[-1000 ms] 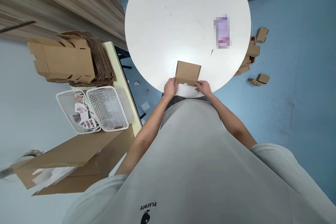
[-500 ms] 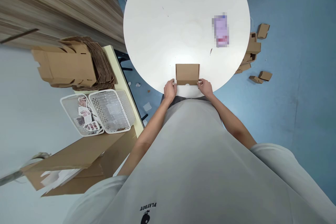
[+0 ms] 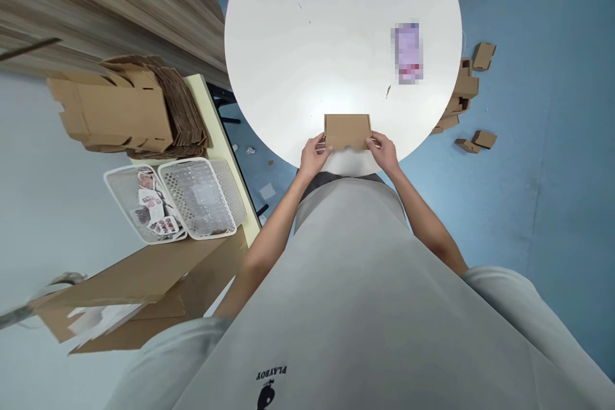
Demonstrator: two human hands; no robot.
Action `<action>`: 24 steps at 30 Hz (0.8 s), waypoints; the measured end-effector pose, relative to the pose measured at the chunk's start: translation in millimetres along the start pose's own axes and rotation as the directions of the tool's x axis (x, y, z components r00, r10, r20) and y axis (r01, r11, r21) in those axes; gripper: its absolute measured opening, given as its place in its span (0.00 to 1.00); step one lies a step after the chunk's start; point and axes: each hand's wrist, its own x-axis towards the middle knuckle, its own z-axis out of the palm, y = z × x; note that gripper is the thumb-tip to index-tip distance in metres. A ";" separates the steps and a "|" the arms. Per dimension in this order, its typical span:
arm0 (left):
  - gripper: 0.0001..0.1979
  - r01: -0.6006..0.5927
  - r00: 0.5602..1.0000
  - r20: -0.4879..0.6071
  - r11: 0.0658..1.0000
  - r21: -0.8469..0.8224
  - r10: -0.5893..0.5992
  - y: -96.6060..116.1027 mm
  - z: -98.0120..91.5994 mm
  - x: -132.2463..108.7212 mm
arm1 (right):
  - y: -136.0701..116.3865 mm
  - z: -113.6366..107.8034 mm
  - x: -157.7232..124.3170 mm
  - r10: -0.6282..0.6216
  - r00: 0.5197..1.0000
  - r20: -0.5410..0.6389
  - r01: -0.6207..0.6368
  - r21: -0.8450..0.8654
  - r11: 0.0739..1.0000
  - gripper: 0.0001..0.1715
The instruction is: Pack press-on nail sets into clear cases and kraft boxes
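Note:
A small brown cardboard box [image 3: 347, 131] is at the near edge of the round white table [image 3: 336, 45], its lid facing up and a half-round notch at its near edge. My left hand [image 3: 314, 155] grips the box's left near corner, thumb on top and fingers along the side. At the right near corner my right hand [image 3: 383, 148] holds it the same way, with the thumb on the lid. The undersides of the fingers are hidden.
A blurred purple item [image 3: 408, 53] lies on the table's right side. Left, a side table carries stacked flat cardboard blanks [image 3: 120, 109] and white plastic baskets [image 3: 199, 198]; a large open carton [image 3: 144, 295] stands nearer. Several small boxes [image 3: 465, 86] lie on the blue floor, right.
The box's near flap strip no longer shows, and the lid now reaches the near edge. Both hands have shifted from the front flap to the corners, thumbs now on top.

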 end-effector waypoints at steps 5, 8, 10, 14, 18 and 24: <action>0.26 -0.038 0.999 -0.016 0.999 -0.037 0.037 14.1 -5.9 -25.0 | -15.4 -23.4 -7.6 0.047 0.996 -0.077 -0.049 -0.025 0.999 0.32; 0.24 0.020 0.999 -0.038 1.000 -0.016 -0.021 12.6 -1.8 -24.9 | -19.8 -25.1 -3.6 0.051 0.997 -0.056 -0.055 -0.073 0.996 0.28; 0.23 0.063 0.996 -0.063 0.998 -0.017 -0.064 8.1 2.2 -20.5 | -20.4 -24.0 0.9 0.043 0.999 -0.027 -0.045 -0.099 0.994 0.25; 0.20 0.113 0.989 -0.094 0.993 -0.035 -0.115 -0.9 5.9 -9.3 | -17.0 -24.6 7.9 0.020 1.000 0.013 -0.019 -0.079 0.997 0.20; 0.19 0.126 0.989 -0.077 0.992 -0.028 -0.128 -3.6 2.6 0.4 | -11.3 -25.9 13.1 0.014 0.999 0.045 -0.014 -0.007 1.000 0.19; 0.29 0.169 0.983 -0.069 0.985 -0.036 -0.171 -3.5 -4.8 19.3 | -9.7 -24.7 25.9 0.040 0.999 0.036 -0.040 0.012 0.999 0.20</action>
